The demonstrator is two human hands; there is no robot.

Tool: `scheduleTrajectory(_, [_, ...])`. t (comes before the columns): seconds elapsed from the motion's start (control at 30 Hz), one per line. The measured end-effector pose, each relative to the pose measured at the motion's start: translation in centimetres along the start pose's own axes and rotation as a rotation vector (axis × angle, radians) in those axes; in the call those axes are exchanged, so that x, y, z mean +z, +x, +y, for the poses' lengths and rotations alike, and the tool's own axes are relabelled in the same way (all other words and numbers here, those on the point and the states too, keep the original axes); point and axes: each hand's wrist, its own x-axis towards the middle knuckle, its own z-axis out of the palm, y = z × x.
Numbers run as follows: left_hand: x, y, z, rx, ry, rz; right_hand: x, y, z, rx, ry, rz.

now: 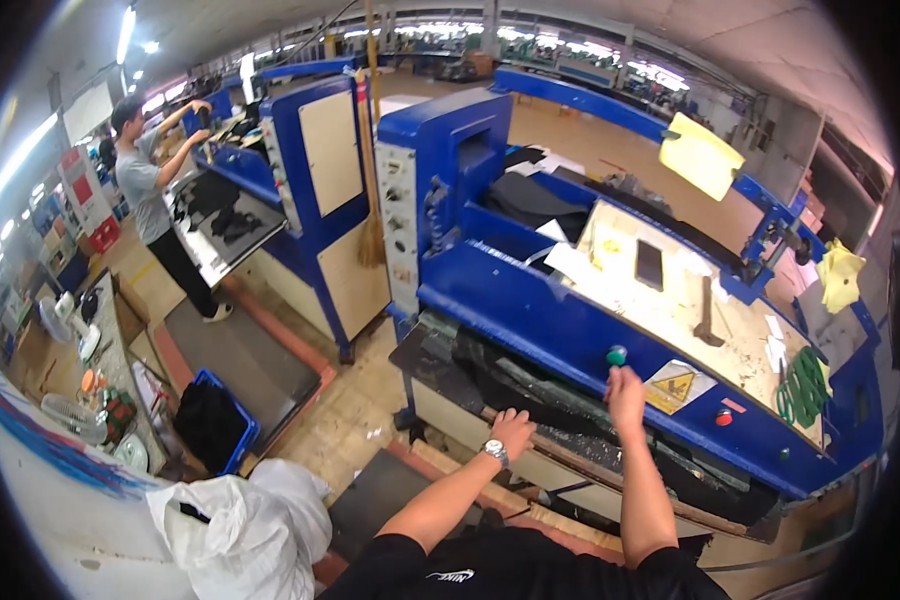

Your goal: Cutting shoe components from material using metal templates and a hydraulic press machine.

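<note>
Below me is the front of a large blue press machine (560, 305) with a dark sliding board (425, 352) low in its opening. My left hand (513, 435) lies on the board's front edge, fingers stretched out over it, a watch (496, 452) on the wrist. Higher and to the right, my right hand (625, 397) is closed, its fingers curled just under a green push button (616, 355) on the blue front. Whether a fingertip touches the button is hard to tell. Black sheet material (500, 365) with pale scraps lies on the board.
On the machine's top are a hammer (708, 318), a dark phone (649, 265) and green cord (802, 388). A red button (723, 417) sits right of a warning sign (680, 387). A white sack (240, 525) and blue crate (238, 420) stand left. Another person (155, 180) works at a neighbouring machine.
</note>
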Motion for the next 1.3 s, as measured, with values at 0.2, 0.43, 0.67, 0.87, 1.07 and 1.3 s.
scheduleTrajectory(0.2, [-1.1, 0.7, 0.1, -0.003, -0.068, -0.015, -1.5, -9.5, 4.3, -0.042, -0.31, -0.237])
scheduleTrajectory(0.43, [-1.0, 0.1, -0.1, 0.014, -0.075, -0.091, -3.9, -14.9, 9.8, -0.09, -0.48, -0.381])
scheduleTrajectory(0.67, [-0.3, 0.9, -0.6, 0.004, -0.019, -0.098, -1.8, -15.4, 10.0, 0.041, -0.547, -0.284])
scheduleTrajectory(0.87, [0.6, 1.5, -1.1, 0.024, -0.012, -0.082, -1.5, -15.1, 9.6, 0.04, -0.582, -0.292])
scheduleTrajectory(1.07, [-0.2, 0.4, -0.2, 0.068, -0.001, -0.038, -2.2, -15.9, 10.6, 0.023, -0.542, -0.363])
scheduleTrajectory(1.3, [-0.4, -4.0, 1.3, -0.001, -0.226, -0.081, -4.4, -11.7, 8.2, 0.141, -0.53, -0.949])
